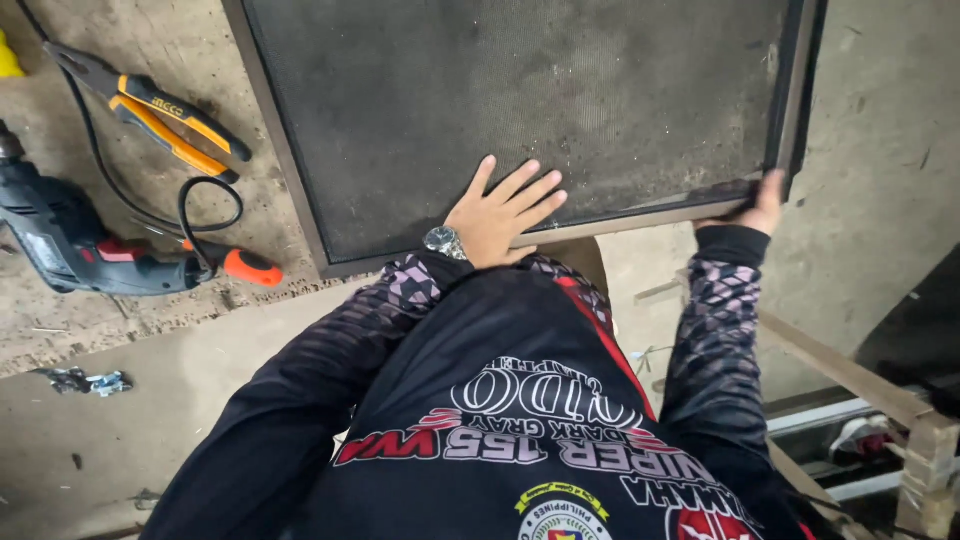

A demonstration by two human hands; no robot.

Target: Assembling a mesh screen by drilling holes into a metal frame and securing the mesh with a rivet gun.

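Mesh screen frame [520,110] lies flat on workbench [200,380] | my left hand [500,215] spread, pressing its near rail | right hand [762,205] grips the corner | best kept level, pressure even.

Orange-handled pliers [160,112], dark power drill [70,245] — possibly corded, wooden frame [860,385]

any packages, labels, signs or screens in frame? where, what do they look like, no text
No packages, signs or display screens.
Pliers: upper left on the bench, orange and black handles, small printed mark on one grip.
Mesh panel: top centre, dark mesh in a brown frame, left hand flat on it, right hand gripping its corner.
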